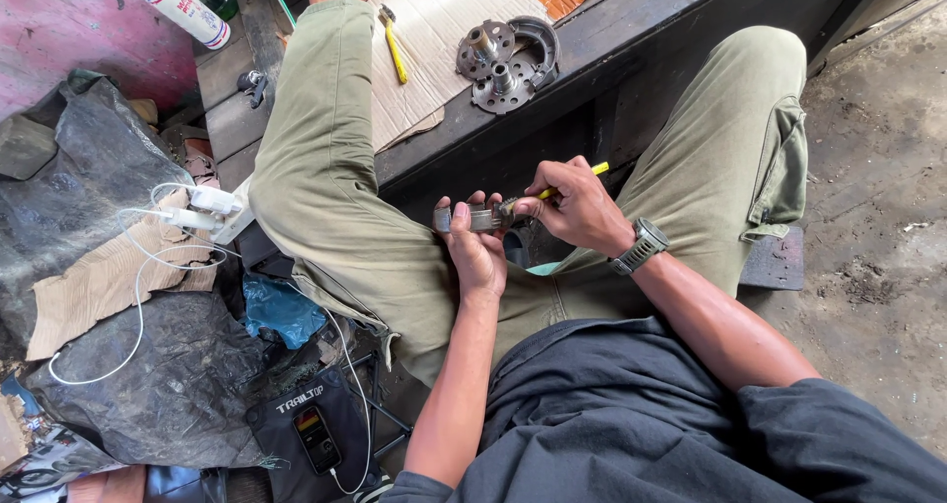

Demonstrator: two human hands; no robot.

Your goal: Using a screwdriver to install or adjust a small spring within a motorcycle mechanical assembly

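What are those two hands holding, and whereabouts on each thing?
Left hand grips a small grey metal part around its middle; right hand pinches a yellow-handled tool low on the handle.

My left hand (478, 247) curled shut, thumb up toward twelve o'clock. My right hand (577, 207), at its two o'clock, pinched tight, wrist bent.

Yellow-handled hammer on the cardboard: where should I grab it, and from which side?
Take the hammer by its yellow handle, near the middle, coming from above. It lies flat on the cardboard with its metal head at the far end, so the long handle is the free, graspable part. Approach from its right side: the trouser leg lies close on its left. The metal hubs sit well clear.
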